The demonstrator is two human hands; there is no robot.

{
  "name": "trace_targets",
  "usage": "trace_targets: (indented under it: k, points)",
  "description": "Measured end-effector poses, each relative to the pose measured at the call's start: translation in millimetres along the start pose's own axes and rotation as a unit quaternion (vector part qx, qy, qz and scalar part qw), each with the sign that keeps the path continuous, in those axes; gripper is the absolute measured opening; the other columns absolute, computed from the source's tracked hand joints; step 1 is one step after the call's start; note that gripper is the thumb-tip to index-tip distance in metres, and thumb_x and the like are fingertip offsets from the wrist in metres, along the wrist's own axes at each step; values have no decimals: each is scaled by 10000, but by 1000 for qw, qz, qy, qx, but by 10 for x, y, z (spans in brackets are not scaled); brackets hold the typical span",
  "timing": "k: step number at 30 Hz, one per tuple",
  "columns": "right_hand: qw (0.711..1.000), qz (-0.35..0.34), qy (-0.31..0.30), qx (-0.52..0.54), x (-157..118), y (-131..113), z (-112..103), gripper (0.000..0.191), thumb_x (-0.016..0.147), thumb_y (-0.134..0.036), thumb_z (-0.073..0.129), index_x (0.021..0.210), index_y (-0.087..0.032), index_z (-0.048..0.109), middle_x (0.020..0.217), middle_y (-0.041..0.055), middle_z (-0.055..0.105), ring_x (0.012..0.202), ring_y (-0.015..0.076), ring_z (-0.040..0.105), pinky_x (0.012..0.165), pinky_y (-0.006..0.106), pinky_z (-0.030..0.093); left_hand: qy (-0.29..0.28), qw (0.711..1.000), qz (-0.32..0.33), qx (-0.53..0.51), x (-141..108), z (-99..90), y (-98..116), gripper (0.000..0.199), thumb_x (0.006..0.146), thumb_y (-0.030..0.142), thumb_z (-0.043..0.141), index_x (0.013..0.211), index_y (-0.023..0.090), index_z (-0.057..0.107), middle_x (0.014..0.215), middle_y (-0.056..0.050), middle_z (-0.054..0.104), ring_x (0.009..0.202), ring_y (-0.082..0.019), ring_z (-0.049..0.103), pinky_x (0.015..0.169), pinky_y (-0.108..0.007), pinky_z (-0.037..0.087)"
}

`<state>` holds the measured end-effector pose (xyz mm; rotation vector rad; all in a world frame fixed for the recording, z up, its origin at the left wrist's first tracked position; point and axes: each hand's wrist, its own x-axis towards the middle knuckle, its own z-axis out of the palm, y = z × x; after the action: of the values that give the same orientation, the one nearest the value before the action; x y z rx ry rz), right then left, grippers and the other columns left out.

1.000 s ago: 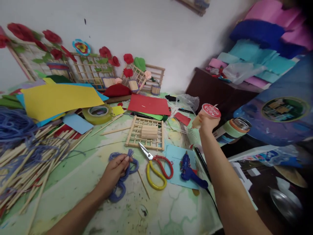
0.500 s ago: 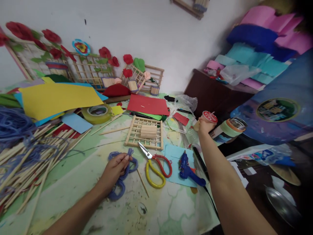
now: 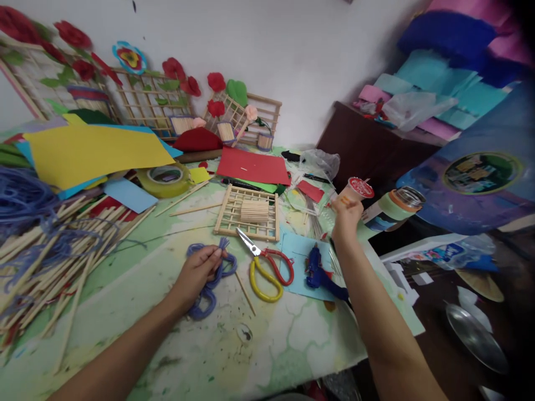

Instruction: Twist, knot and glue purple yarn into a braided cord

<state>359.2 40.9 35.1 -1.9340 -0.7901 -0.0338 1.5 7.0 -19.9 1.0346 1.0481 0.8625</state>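
Observation:
My left hand (image 3: 203, 268) is closed in a pinch on a looped bundle of blue yarn (image 3: 204, 303), whose cut ends stick up past the fingertips. Farther right, my right hand (image 3: 348, 216) has its fingers wrapped round a small plastic cup (image 3: 351, 194) with a red and white lid; the cup's base is hidden. Between the hands lie scissors (image 3: 266, 273) with one yellow and one red handle, blades partly apart. Behind the scissors rests a small stick lattice (image 3: 229, 218) with a block of short sticks (image 3: 254, 211) on it. A blue glue gun (image 3: 317, 273) lies below my right hand.
Loose sticks (image 3: 54, 278) and tangled blue yarn (image 3: 25, 200) cover the left side. Yellow paper (image 3: 96, 150), a tape roll (image 3: 165, 179) and red paper (image 3: 253, 166) lie farther back. An uncapped bottle (image 3: 393, 210) stands beside my right hand, near the table's right edge.
The view has shifted, so the table sits higher in the picture. More of the cup's side shows above my right hand. My left hand keeps its pinch on the yarn.

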Motion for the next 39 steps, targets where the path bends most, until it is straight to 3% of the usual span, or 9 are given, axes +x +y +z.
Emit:
trace_targets:
  k: [2, 5, 9, 14, 19, 24, 29, 36, 39]
  points:
    - [993, -71, -79, 60, -517, -100, -127, 620, 781, -382, 595, 1289, -162, 318, 1268, 155, 472, 1184, 255, 499, 977, 438, 422, -2, 1000, 3, -2, -1, 0, -1, 447, 721, 552, 665, 808, 116, 620, 540, 68, 329, 443, -39, 257, 409, -156, 177]
    - [946, -211, -239, 56, -1259, -244, -335, 665, 798, -440, 597, 1349, -193, 319, 1315, 157, 463, 1228, 285, 460, 1006, 509, 391, -7, 1000, 7, -13, 0, 2, 5, 421, 732, 527, 665, 816, 118, 618, 543, 66, 341, 436, -36, 255, 404, -159, 168]
    - [913, -304, -260, -75, -1722, -227, -559, 564, 836, -391, 549, 1332, -169, 399, 1309, 185, 468, 1254, 344, 411, 1005, 589, 363, -12, 999, 11, -35, 6, 0, 21, 399, 720, 509, 677, 796, 126, 598, 538, 67, 354, 411, -33, 242, 391, -165, 147]
    - [909, -315, -157, -224, -1586, 194, -761, 544, 737, -161, 479, 1276, -87, 452, 1237, 218, 511, 1200, 360, 447, 980, 577, 384, -14, 997, 9, -72, 4, 5, 55, 389, 695, 492, 697, 774, 129, 583, 520, 75, 358, 396, -26, 226, 380, -162, 132]
    - [880, -292, -173, -332, -1445, 513, -861, 539, 660, -155, 501, 1174, 5, 517, 1150, 255, 573, 1115, 356, 515, 974, 496, 412, -20, 997, 19, -78, -6, 15, 67, 387, 679, 484, 712, 755, 128, 578, 504, 76, 363, 394, -25, 228, 376, -159, 140]
    - [874, -258, -241, -335, -1444, 466, -837, 435, 655, -104, 482, 1070, -35, 590, 1011, 194, 630, 993, 301, 580, 927, 406, 452, -17, 997, 25, -66, -5, 9, 50, 387, 686, 489, 712, 758, 131, 584, 510, 71, 365, 401, -28, 239, 377, -154, 150]
    - [881, -251, -239, -322, -1427, 414, -859, 406, 674, -101, 481, 1059, -67, 603, 986, 175, 625, 1001, 293, 569, 894, 391, 464, -24, 997, 29, -63, -1, 3, 37, 399, 675, 494, 723, 750, 127, 584, 514, 69, 365, 405, -26, 240, 375, -151, 153]
    - [917, -295, -135, -230, -1353, 349, -995, 462, 719, -219, 548, 1159, -81, 549, 1076, 190, 621, 1013, 320, 563, 892, 465, 457, -21, 998, 30, -54, -3, 5, 41, 392, 695, 493, 704, 753, 124, 584, 512, 69, 372, 403, -24, 249, 371, -147, 168]
    - [941, -289, -106, -143, -1471, 184, -1030, 323, 785, -298, 569, 1054, -121, 598, 953, 147, 659, 881, 282, 606, 777, 402, 493, -15, 998, 28, -61, -25, 35, 35, 403, 679, 498, 714, 751, 124, 584, 507, 72, 367, 399, -22, 245, 369, -145, 160]
